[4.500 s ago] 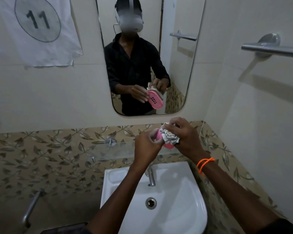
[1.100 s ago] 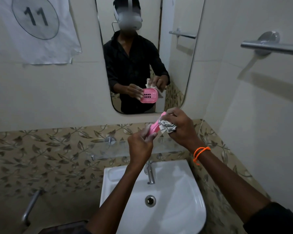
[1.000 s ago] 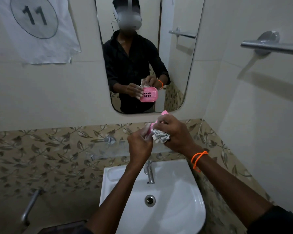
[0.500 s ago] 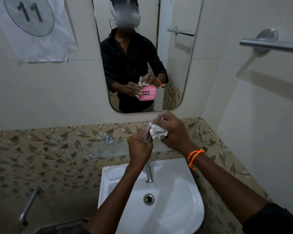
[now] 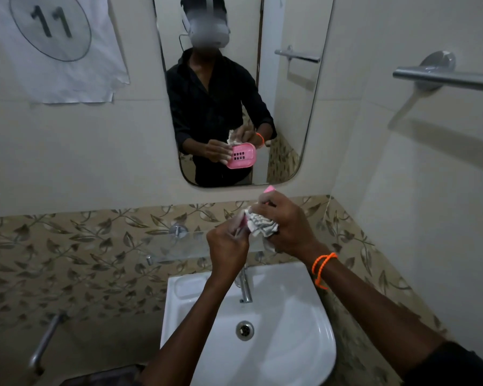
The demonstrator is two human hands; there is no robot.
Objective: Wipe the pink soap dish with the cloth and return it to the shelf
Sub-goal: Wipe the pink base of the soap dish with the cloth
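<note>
Pink soap dish (image 5: 268, 190) gripped by left hand (image 5: 227, 252), right hand (image 5: 286, 228) pressing cloth (image 5: 261, 225).

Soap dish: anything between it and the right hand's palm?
Yes, in the head view the bunched cloth sits between the right hand and the pink soap dish; the left hand grips the dish's lower end directly.

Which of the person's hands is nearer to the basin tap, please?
Left. The left hand holds the pink soap dish just above the tap; the right hand, gripping the cloth, sits higher and further right.
</note>
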